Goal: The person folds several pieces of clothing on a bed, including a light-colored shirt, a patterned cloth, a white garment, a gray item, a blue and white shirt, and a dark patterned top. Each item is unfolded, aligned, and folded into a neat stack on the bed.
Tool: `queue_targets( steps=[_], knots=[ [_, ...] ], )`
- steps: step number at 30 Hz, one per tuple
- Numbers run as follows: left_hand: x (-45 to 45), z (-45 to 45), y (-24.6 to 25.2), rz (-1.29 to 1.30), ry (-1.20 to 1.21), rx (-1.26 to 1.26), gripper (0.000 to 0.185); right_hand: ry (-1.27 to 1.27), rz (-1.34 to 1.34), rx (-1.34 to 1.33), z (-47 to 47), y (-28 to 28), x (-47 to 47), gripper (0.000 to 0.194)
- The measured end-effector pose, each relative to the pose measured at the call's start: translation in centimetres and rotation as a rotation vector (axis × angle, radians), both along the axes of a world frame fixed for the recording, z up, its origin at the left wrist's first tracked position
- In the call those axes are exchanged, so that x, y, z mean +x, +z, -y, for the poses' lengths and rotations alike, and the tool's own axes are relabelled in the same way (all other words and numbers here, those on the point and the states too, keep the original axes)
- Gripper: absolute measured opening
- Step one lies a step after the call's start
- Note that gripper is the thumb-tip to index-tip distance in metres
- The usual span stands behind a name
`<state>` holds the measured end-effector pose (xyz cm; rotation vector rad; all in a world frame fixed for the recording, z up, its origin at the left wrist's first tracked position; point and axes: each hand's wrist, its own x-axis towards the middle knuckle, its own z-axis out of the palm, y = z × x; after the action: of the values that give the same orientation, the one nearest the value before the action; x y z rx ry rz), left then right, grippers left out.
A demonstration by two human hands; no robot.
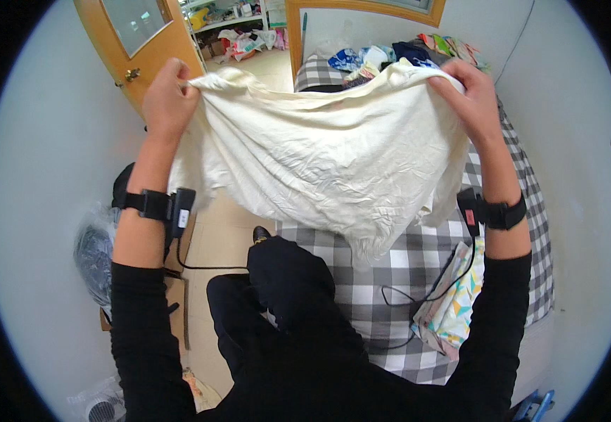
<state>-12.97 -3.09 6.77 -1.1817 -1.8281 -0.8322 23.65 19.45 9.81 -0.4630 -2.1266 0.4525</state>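
A cream-coloured cloth garment (pixel 326 142) hangs stretched between my two raised hands, wrinkled, with its lower part drooping above the bed. My left hand (pixel 171 97) grips its upper left corner, and my right hand (pixel 466 100) pinches the upper right end. Whether it is a shirt or another piece, I cannot tell. Each forearm wears a black strap with a small device and a cable. Below the cloth lies a gray-and-white checked bedspread (pixel 379 327). Folded patterned fabric (pixel 455 311) rests on it near my right forearm.
A pile of mixed clothes (pixel 374 58) lies at the bed's far end. An open wooden door (pixel 120 58) stands at the far left, beside a doorway with loaded white shelves (pixel 231 24). Cardboard boxes (pixel 178 311) and a plastic-wrapped item (pixel 94 258) sit on the left; walls flank both sides.
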Motion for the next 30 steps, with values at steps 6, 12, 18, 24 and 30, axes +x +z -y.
queue_targets(
  steps=[6,12,18,24,30],
  knots=[
    [-0.7,-0.4,-2.9,-0.024,0.007,-0.087,0.015,0.038,0.052,-0.273,-1.8,-1.1,3.7,0.028],
    [0.9,0.4,-3.2,0.17,-0.012,-0.181,0.006,0.064,0.29,-0.174,0.4,-1.2,7.6,0.036],
    [1.5,-2.1,-2.9,-0.028,-0.154,-0.23,0.005,-0.442,0.455,0.088,-5.3,-4.2,8.7,0.02],
    [0.1,-9.9,1.4,-0.015,-0.168,-0.16,0.013,-0.858,0.127,0.144,-11.5,-4.4,6.4,0.02],
    [3.6,-7.9,6.0,0.429,-0.56,0.122,0.014,-0.463,-0.509,-0.072,-7.3,0.2,11.4,0.03]
  ],
)
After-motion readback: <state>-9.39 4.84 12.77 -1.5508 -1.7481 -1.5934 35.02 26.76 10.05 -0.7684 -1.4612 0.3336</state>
